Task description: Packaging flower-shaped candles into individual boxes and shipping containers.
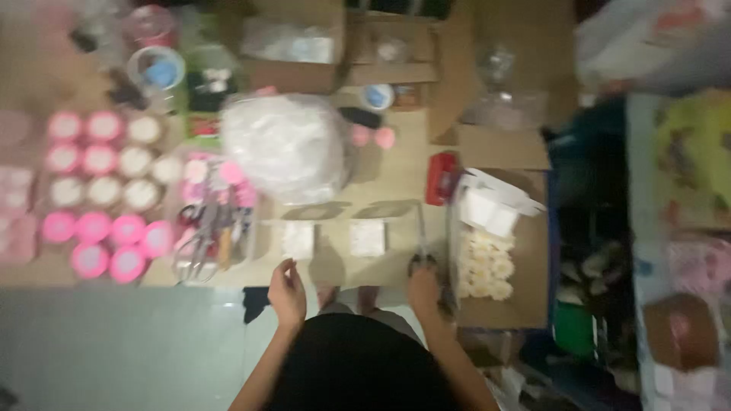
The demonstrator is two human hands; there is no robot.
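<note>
My left hand [286, 293] hovers at the near edge of the brown cardboard work surface [335, 266], fingers loosely curled, holding nothing that I can make out. My right hand [423, 288] grips the handles of a pair of scissors [421, 240] whose blades point away from me. Two white square pieces [298, 240] [367, 237] lie on the cardboard just beyond my hands. The picture is blurred.
Rows of pink and white round lidded jars [99, 190] fill the left. A clear container of scissors and tools [209, 236] stands beside them. A large white plastic bag [285, 148] lies in the middle, a red object [440, 177] and a box of small white flowers [487, 262] at right.
</note>
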